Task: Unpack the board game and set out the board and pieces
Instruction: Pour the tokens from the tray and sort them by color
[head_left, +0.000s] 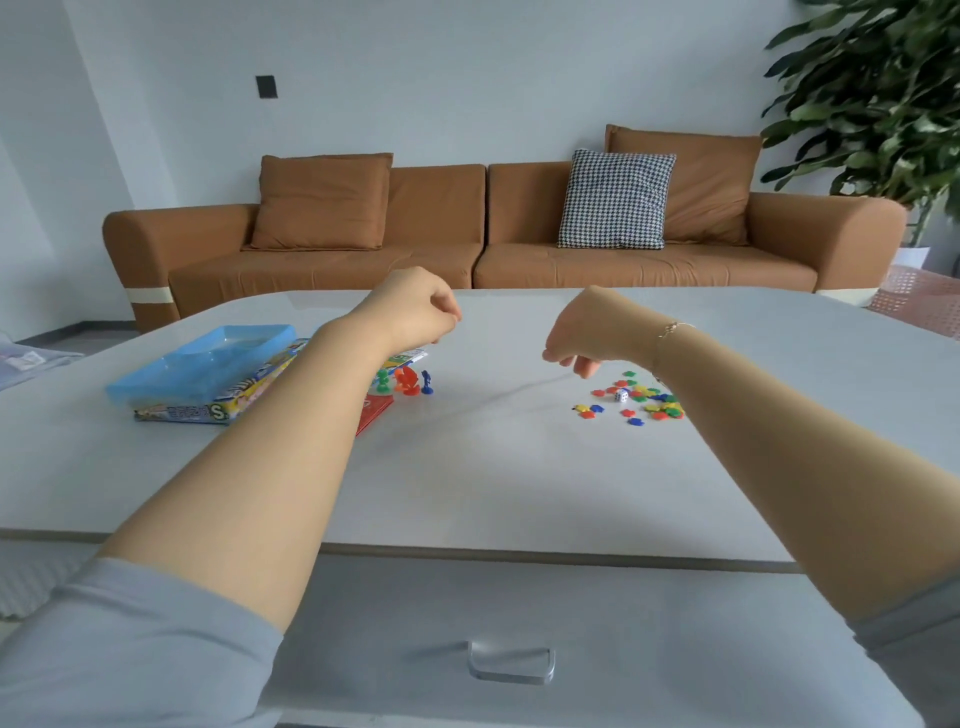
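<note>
My left hand (415, 312) hovers above the table as a fist, thumb against the fingers, and I see nothing in it. My right hand (587, 332) hovers to its right with fingers curled downward, also with nothing visible in it. Below the left hand stand a green pawn (383, 382), orange-red pawns (408, 382) and a blue pawn (427, 383). A red folded board (375, 410) lies partly hidden under my left forearm. Under the right hand lie several small coloured chips (644, 402) and a white die (621, 396).
A blue plastic tray (208, 358) rests on the flat game box (208, 413) at the left of the white table (493, 467). A drawer handle (511, 662) sits under the near edge. A brown sofa (467, 249) and a plant (883, 104) stand beyond.
</note>
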